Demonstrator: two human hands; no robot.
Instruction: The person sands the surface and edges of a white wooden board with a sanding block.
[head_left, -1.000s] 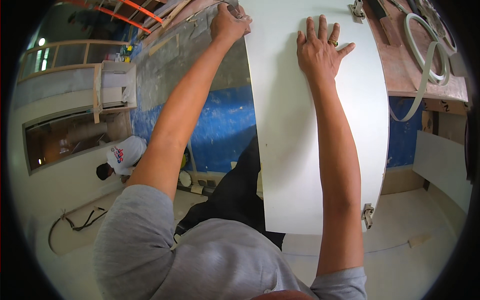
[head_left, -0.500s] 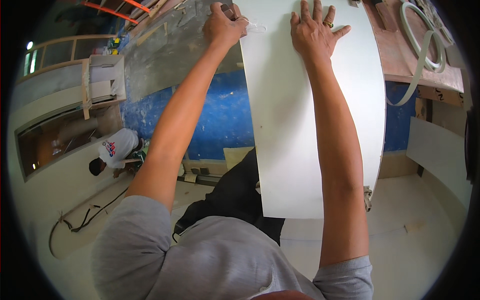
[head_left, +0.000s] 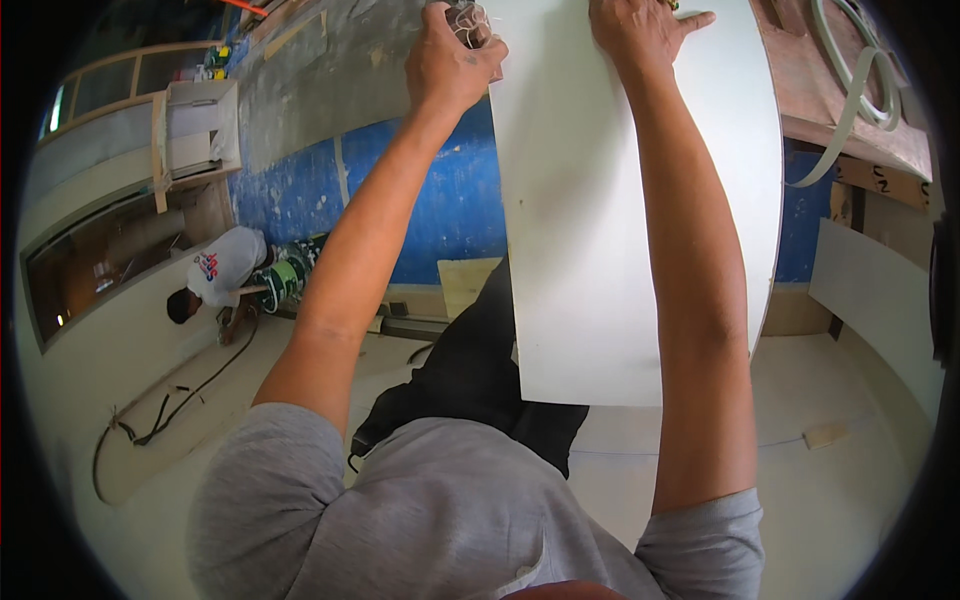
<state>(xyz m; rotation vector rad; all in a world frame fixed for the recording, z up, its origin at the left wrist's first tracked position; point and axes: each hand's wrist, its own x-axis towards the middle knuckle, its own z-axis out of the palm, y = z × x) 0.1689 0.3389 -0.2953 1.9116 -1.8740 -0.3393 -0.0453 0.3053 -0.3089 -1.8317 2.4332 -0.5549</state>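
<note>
A long white panel (head_left: 575,280) stretches away in front of me, its near end over my dark-trousered leg. At its far left edge my left hand (head_left: 447,70) is closed around a small dark brown block-shaped tool (head_left: 468,25). Thin pale curled strands cling to that tool, and its exact kind is hard to make out. My right hand (head_left: 640,35) lies on the panel's face with the thumb spread out. The upper edge of the picture cuts off its other fingertips.
At the far right, a coil of white edging strip (head_left: 858,110) hangs over a brown board (head_left: 860,135). A white sheet (head_left: 870,285) leans below. On the left a co-worker (head_left: 228,270) bends low near a black cable (head_left: 200,392) on the floor. A blue-covered surface (head_left: 430,215) lies beyond.
Both hands and the panel's near end sit higher in the picture. More of the co-worker's legs shows. My left hand still grips the brown tool and my right stays on the panel.
</note>
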